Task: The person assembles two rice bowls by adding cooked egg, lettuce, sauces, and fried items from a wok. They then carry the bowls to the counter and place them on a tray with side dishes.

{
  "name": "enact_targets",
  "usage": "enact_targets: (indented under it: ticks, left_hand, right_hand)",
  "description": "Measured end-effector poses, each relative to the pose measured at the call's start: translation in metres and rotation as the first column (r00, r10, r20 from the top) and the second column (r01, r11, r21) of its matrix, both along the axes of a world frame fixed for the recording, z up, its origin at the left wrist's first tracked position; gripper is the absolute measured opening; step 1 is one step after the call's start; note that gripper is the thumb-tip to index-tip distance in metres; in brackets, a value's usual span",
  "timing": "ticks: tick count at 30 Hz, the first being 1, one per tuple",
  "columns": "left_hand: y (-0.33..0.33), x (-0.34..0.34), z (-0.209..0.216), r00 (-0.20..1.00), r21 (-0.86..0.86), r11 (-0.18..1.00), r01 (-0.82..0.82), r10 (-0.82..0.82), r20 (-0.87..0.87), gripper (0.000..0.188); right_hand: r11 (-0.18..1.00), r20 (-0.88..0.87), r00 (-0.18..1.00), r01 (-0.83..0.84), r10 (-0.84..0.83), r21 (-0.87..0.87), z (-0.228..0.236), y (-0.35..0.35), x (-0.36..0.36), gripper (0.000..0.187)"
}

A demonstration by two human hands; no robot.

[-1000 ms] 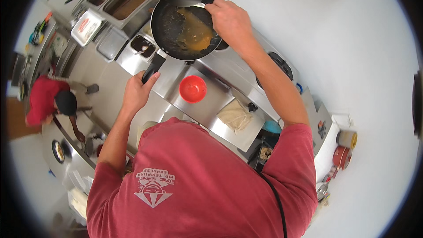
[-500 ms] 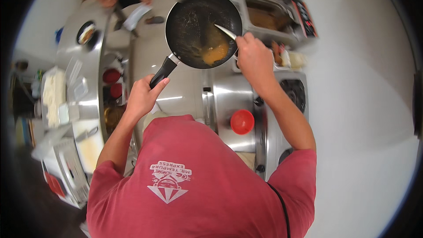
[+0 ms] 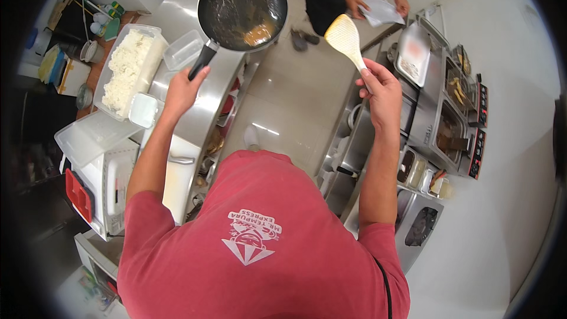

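Observation:
A black frying pan (image 3: pixel 227 9) hangs at the far left-centre, over the edge of the steel counter, and my left hand (image 3: pixel 181 93) is closed round its black handle. An orange-brown patch of sauce or egg (image 3: pixel 258 34) lies at the pan's right side. My right hand (image 3: pixel 381 91) pinches the handle of a white rice paddle (image 3: pixel 344 38), its blade pointing up and stained orange at the tip. The paddle is held clear of the pan, to its right.
On the left counter (image 3: pixel 195 118) stand a clear tub (image 3: pixel 155 34) of white rice, a smaller clear container (image 3: pixel 182 51) and a cutting board with a knife (image 3: pixel 181 160). A co-worker's hands (image 3: pixel 354 6) hold a whitish sheet (image 3: pixel 383 12) ahead. Fryers (image 3: pixel 452 133) line the right.
My body has turned left, bringing the pan from the stove side over toward the left counter. The paddle has come out of the pan and is now raised to its right.

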State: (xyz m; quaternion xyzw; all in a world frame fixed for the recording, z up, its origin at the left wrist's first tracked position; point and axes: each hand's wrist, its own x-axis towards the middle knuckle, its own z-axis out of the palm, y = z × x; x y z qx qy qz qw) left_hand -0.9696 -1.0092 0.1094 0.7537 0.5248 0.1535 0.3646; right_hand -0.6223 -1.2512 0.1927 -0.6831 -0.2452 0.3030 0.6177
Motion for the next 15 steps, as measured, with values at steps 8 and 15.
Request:
enact_targets:
  ticks: [8,15]
  left_hand:
    - [0.188,-0.002,-0.041,0.973,0.198,0.98,-0.034,0.078,-0.218,0.062]
    - [0.235,0.029,-0.063,0.956,0.183,0.983,-0.027,0.079,-0.283,0.06]
  right_hand:
    - [1.0,-0.414,0.91,0.009,-0.012,-0.008,-0.073,0.044,-0.021,0.03]
    - [0.989,-0.46,0.88,0.066,-0.122,-0.135,-0.095,0.041,-0.039,0.029]
